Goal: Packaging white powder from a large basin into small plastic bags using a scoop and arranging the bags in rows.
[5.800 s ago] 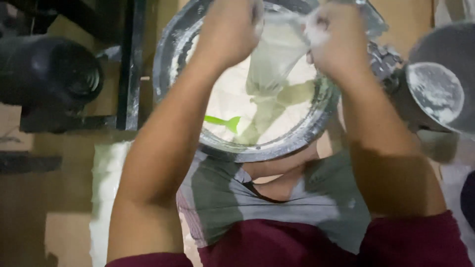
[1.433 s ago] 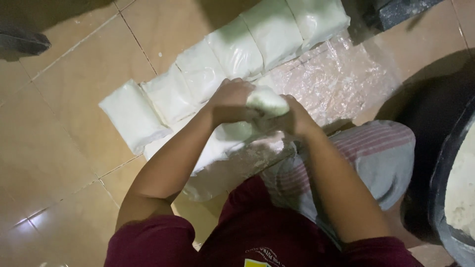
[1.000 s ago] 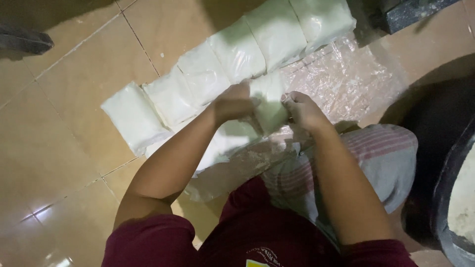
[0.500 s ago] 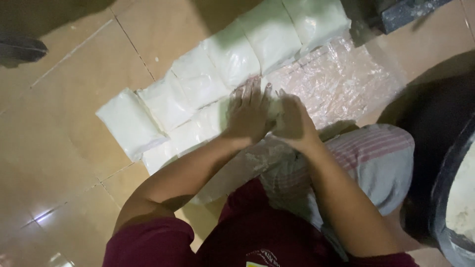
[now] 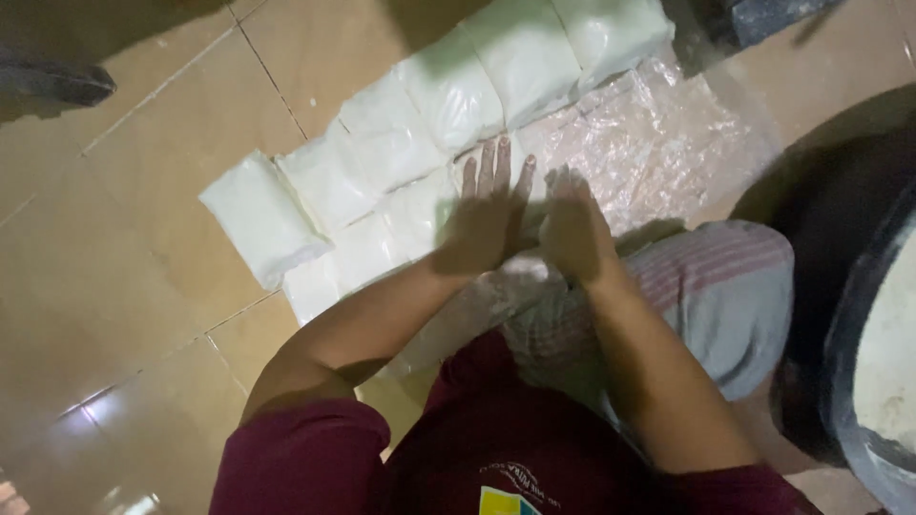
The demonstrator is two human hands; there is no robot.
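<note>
Open tan tiled floor (image 5: 124,286) to the left and near-left, nothing lying there except a dark object (image 5: 57,84) at the far-left edge. Ahead, blocked by a diagonal row of white filled bags (image 5: 448,95), packed edge to edge from lower left to upper right, no gap between them. Right of the flat-pressed hands (image 5: 520,224), a crinkled clear plastic sheet (image 5: 668,143), low and bare, passable. Farther right, hemmed by the bent knee in striped cloth (image 5: 725,296) and, beyond it, the dark rim of a large basin (image 5: 840,381). Top right corner closed by a dark block (image 5: 763,14).
</note>
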